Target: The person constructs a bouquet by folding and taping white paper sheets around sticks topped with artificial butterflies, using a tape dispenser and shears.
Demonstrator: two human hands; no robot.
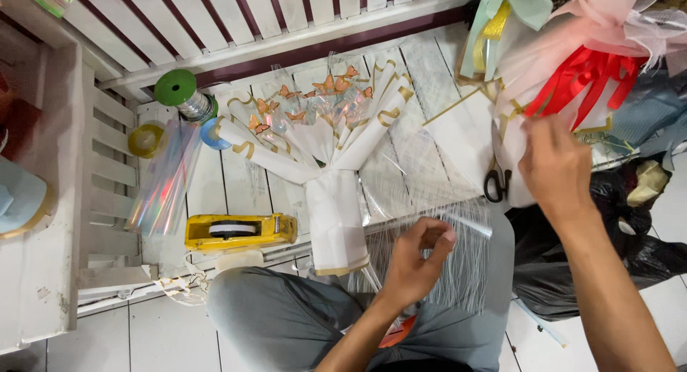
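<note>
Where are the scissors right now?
The black-handled scissors lie right of centre on the white wrapping paper, just left of the right hand.

A white slatted wooden bench [236, 179] carried a white paper-wrapped bouquet [325, 164], a yellow tape dispenser [240, 231], a green ribbon spool [182, 93] and black-handled scissors [496, 180].

I look down on a white slatted bench [429, 64] with dark maroon gaps between its boards; I place everything else by it. Behind it, at the top edge, a slatted backrest [236, 14] of the same white wood runs slantwise. Left of the bench stands a slatted armrest [107, 171], and beyond that a plain white panel [43, 272]. Below the bench lies a floor [157, 336] of pale tiles with thin grey joints. Right of the bench the same tiles [673, 200] show. The light is even and soft.
</note>
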